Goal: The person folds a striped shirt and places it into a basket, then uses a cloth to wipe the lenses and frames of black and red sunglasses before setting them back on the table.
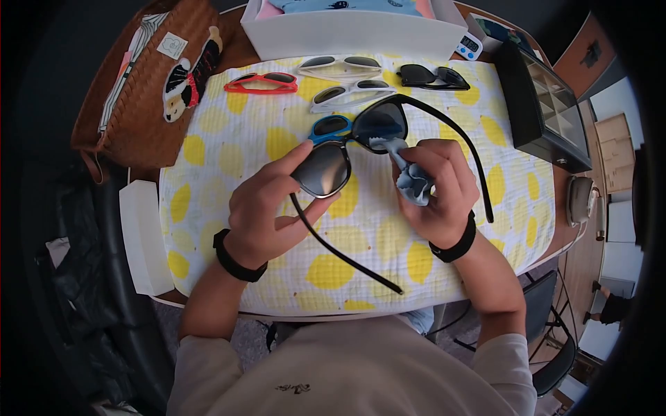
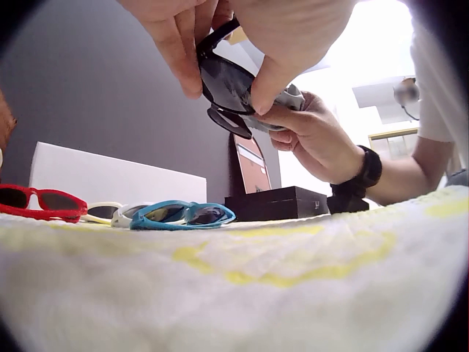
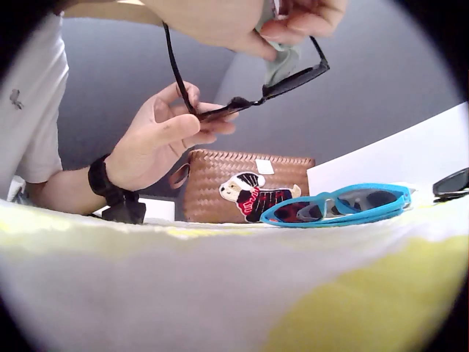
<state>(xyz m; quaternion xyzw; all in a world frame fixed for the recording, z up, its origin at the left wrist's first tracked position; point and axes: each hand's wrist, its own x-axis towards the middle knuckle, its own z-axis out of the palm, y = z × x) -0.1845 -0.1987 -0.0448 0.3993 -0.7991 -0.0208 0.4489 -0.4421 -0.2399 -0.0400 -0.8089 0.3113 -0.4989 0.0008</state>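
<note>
- Black sunglasses, arms unfolded, are held up above the lemon-print cover; they look light and stiff.
- Left hand grips the frame around one lens, probably the steadiest hold.
- Right hand pinches a soft, crumpled grey-blue cloth at the other lens.
- Smooth lenses likely slip and smudge; rim or bridge seems safer than the thin arms, which could bend.
</note>
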